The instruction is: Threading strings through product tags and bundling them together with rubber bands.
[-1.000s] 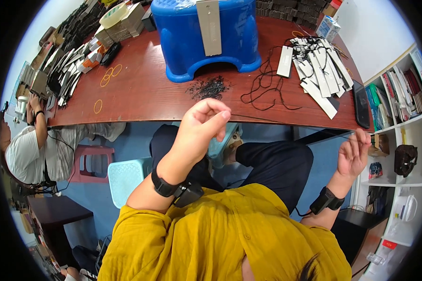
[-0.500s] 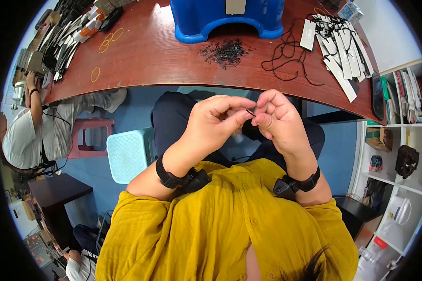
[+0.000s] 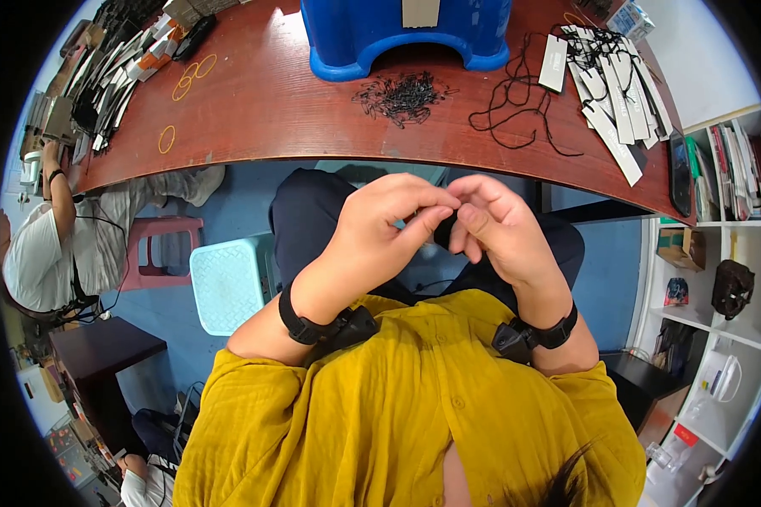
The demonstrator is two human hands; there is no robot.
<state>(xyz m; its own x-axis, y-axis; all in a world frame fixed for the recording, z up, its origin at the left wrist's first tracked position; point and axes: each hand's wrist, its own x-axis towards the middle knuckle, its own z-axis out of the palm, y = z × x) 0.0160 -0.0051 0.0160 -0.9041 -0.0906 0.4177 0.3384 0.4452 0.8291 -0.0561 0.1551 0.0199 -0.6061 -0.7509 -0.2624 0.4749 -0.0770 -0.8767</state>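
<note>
My left hand (image 3: 387, 221) pinches with thumb and forefinger over my lap, just off the table's near edge. Against its fingertips, my right hand (image 3: 506, 226) has its thumb and curled fingers drawn together. Whatever small thing sits where the fingertips meet is hidden from me. Ahead of both hands lies a loose pile of small black wire pins (image 3: 404, 99) on the table. To its right, a black cord (image 3: 516, 110) runs in loose loops towards a heap of white tags (image 3: 621, 101) with black strings.
A blue plastic stool (image 3: 406, 42) stands on the reddish-brown table (image 3: 262, 101). Yellow rubber bands (image 3: 167, 139) and more stacked tags (image 3: 127, 80) lie at the left. A pale turquoise stool (image 3: 228, 287) is beside my leg. Another person (image 3: 59, 228) sits at the far left; white shelves (image 3: 719, 253) line the right.
Half a second ago a thin black piece showed between my fingertips; now it is out of sight. My left hand has dipped slightly, and the right thumb and fingers have shifted.
</note>
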